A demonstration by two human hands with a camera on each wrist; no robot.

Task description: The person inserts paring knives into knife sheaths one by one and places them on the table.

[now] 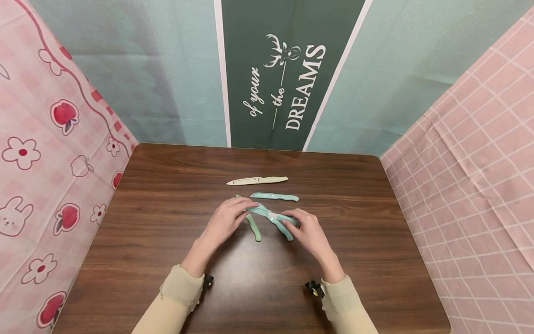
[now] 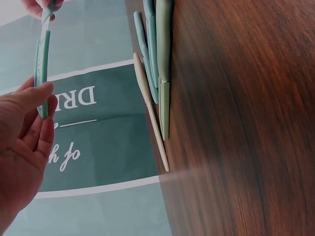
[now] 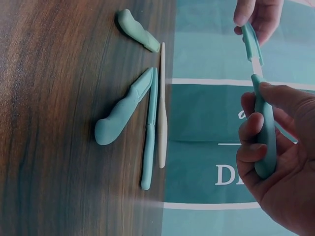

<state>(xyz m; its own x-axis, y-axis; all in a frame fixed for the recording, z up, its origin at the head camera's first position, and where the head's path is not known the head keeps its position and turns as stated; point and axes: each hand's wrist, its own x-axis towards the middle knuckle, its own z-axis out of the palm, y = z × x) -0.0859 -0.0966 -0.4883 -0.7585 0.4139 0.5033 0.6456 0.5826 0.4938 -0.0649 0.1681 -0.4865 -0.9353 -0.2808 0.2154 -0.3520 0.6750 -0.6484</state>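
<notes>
Above the table, my right hand grips the light-blue handle of a paring knife, thumb along its top and fingers curled round it. With thumb and fingers, my left hand pinches the far end of the matching blade sheath. A short stretch of pale blade shows between handle and sheath; the rest of the blade is inside. Below the hands lie a green knife, partly hidden by the left hand, and a sheathed blue knife.
Farther back on the brown wooden table lie a slim blue knife and a longer cream knife, roughly side by side. A green and blue printed cloth hangs behind the table, with pink cloths at both sides.
</notes>
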